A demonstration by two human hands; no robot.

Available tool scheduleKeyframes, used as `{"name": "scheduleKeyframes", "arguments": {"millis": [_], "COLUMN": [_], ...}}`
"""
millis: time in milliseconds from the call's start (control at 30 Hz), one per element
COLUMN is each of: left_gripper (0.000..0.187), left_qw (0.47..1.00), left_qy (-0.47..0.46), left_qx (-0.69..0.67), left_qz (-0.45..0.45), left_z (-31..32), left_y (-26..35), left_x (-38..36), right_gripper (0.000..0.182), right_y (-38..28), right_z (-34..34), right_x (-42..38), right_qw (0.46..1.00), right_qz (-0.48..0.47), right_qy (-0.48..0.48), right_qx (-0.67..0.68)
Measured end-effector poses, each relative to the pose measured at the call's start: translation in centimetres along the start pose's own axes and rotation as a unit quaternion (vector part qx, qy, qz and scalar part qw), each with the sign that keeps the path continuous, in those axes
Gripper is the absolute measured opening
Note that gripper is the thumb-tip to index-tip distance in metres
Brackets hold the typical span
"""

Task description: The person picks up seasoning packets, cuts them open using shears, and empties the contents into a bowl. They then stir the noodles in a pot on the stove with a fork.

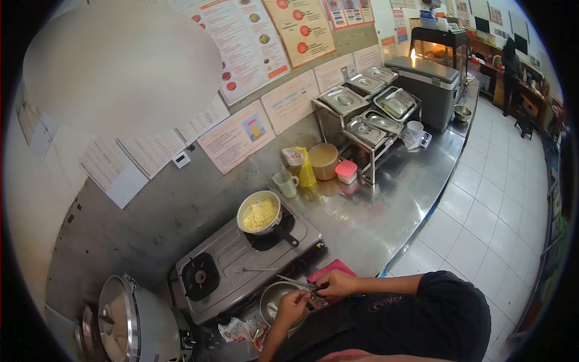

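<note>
My left hand (292,308) is over the rim of a metal bowl (265,297), its fingers pinched together. Close beside it, my right hand (335,283) is also pinched, and the fingertips of both hands nearly meet. Whatever lies between them is too small and dark to make out. Something pale lies inside the bowl. A pink cloth or board (333,267) is by my right hand. To the left of the bowl is a torn, printed wrapper (238,329).
A pan of noodles (259,212) sits on the two-burner stove (226,265), with a fork (256,269) on the stove top. A large cooker (120,320) stands at lower left. Beyond are a measuring jug (285,184), a brown pot (324,161) and a rack of lidded trays (344,101).
</note>
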State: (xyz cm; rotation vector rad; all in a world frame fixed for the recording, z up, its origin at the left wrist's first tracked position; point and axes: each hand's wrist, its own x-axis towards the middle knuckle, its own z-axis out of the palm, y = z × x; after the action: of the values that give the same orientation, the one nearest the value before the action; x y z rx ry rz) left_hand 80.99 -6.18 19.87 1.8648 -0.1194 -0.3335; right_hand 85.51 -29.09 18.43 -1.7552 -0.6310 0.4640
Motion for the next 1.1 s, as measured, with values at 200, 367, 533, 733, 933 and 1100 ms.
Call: {"name": "scheduleKeyframes", "arguments": {"millis": [200, 367, 533, 733, 933, 1100], "left_gripper": [0.015, 0.012, 0.017, 0.017, 0.025, 0.040], "left_qw": [0.990, 0.983, 0.979, 0.970, 0.954, 0.946], "left_qy": [0.081, 0.130, 0.180, 0.176, 0.195, 0.144], "left_qx": [-0.119, -0.128, -0.004, -0.165, -0.229, -0.278], "left_qz": [0.001, 0.031, 0.094, -0.016, 0.001, -0.080], "left_z": [-2.6, -3.5, -4.8, -4.3, -4.8, -2.4], "left_y": [-1.1, 0.5, -1.0, -4.2, -7.1, -3.3], "left_x": [-1.7, -3.2, -4.9, -6.2, -6.7, -5.3], "right_gripper": [0.023, 0.021, 0.020, 0.023, 0.014, 0.013], "right_y": [0.1, -2.0, -3.3, -3.8, -7.2, -2.4], "right_z": [0.5, 2.5, 3.7, 3.9, 2.0, 3.6], "right_x": [3.3, 6.1, 6.7, 5.9, 4.8, 6.4], "right_qw": [0.988, 0.992, 0.991, 0.982, 0.976, 0.986], "right_qz": [-0.152, -0.109, -0.120, -0.129, 0.194, 0.009], "right_qy": [0.028, -0.041, -0.052, -0.120, -0.077, -0.001], "right_qx": [0.015, 0.038, 0.009, -0.064, 0.055, 0.165]}}
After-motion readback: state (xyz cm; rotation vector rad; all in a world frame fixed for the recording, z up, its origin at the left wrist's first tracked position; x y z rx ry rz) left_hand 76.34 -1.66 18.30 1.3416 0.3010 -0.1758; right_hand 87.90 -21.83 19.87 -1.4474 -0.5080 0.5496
